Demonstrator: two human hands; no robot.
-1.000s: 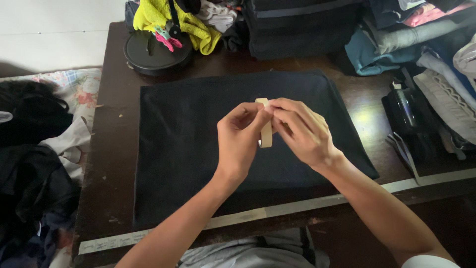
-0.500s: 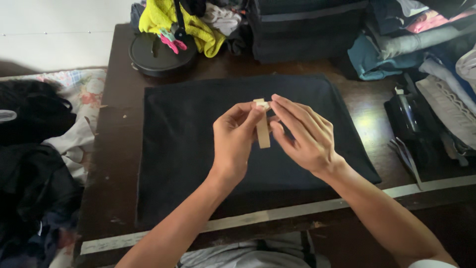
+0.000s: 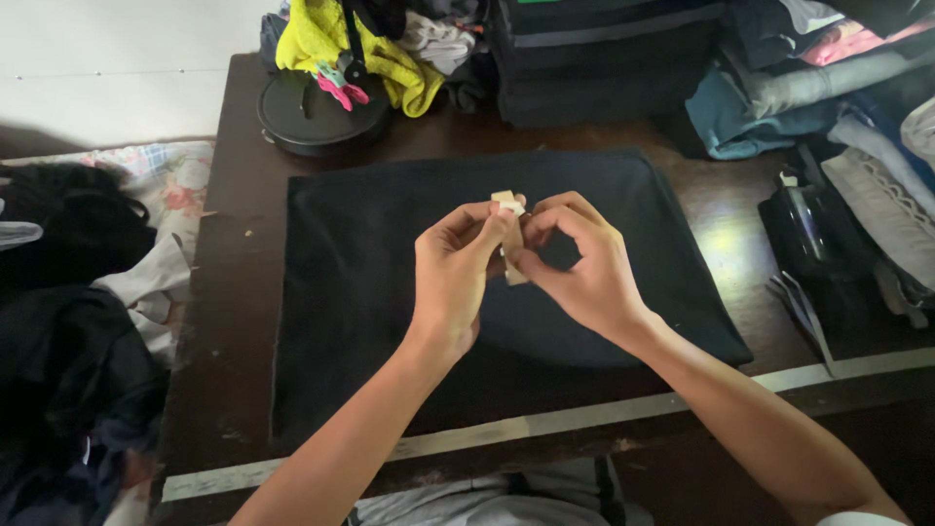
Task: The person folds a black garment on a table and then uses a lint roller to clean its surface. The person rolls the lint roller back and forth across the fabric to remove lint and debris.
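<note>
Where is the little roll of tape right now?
In the head view the beige tape roll sits mid-frame, held between the left hand and the right hand, just above the folded black cloth on the dark wooden table.

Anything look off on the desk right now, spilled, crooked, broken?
Nothing spilled or broken. Both hands, left hand and right hand, pinch a beige tape roll above the flat dark cloth. Only clutter: clothes heaped along the table's far edge.
</note>
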